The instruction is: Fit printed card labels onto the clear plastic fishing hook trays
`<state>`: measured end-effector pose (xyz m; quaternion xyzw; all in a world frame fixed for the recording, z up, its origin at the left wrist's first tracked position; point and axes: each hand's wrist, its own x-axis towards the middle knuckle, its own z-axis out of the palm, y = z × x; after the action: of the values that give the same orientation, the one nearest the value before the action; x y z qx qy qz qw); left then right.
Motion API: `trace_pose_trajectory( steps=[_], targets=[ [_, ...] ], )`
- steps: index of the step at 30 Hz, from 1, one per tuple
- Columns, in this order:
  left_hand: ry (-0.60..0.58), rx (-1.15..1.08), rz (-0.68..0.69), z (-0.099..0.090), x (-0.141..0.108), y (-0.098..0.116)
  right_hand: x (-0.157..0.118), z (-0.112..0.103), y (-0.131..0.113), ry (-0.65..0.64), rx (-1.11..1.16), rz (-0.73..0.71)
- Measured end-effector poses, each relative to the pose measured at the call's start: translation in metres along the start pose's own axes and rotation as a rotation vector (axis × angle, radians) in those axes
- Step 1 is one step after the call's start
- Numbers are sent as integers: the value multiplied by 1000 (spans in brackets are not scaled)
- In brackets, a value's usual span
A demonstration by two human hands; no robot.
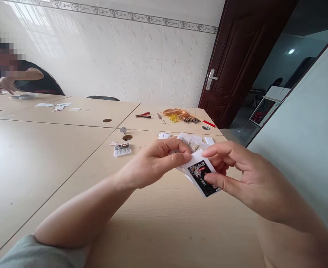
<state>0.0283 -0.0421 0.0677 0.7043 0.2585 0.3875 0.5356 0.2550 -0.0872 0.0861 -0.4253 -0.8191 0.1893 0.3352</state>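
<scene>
- Left hand point(155, 162) and right hand point(243, 173) are both closed to a pinch, and a black-and-white printed card point(201, 175) is held between them, its face pressed by the right thumb.
- Its long axis is tilted from upper left to lower right; its lower end is nearer the right hand. A white paper edge is seen beside the left fingers, but what it belongs to cannot be told.
- Just behind the card, white paper tabs point(164, 135) and small metal rings point(194, 144) are laid on the pale wooden table point(152, 223).
- Left of the card, a clear plastic tray point(121, 150) is set, with small items inside that cannot be made out.
- Beyond the card, red-handled pliers point(143, 115) and a tangle of copper and yellow wire point(179, 115) are lying.
- Far left of the card, a co-worker's hand point(3, 85) is seen above loose cards point(22, 96).
</scene>
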Motion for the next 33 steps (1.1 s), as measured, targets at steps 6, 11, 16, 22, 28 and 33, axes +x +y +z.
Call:
trace_pose_trajectory(
  steps=[6, 11, 16, 22, 28, 33],
  targets=[
    [-38, -6, -3, 2, -4, 7, -6, 0, -4, 43, 87, -21],
    [-44, -92, 14, 2, -4, 6, -5, 1, -8, 125, -6, -47],
    [-100, -145, 34, 2, -7, 4, -6, 2, -10, 213, -36, -76],
    [-98, -136, 31, 1, -8, 4, -8, 1, -13, 254, -78, -94],
    [-78, -140, 31, 2, -7, 3, -6, 2, -13, 241, -65, -102],
    [-96, -104, 27, 1, -8, 2, -8, 3, -11, 244, -105, -115]
  ],
)
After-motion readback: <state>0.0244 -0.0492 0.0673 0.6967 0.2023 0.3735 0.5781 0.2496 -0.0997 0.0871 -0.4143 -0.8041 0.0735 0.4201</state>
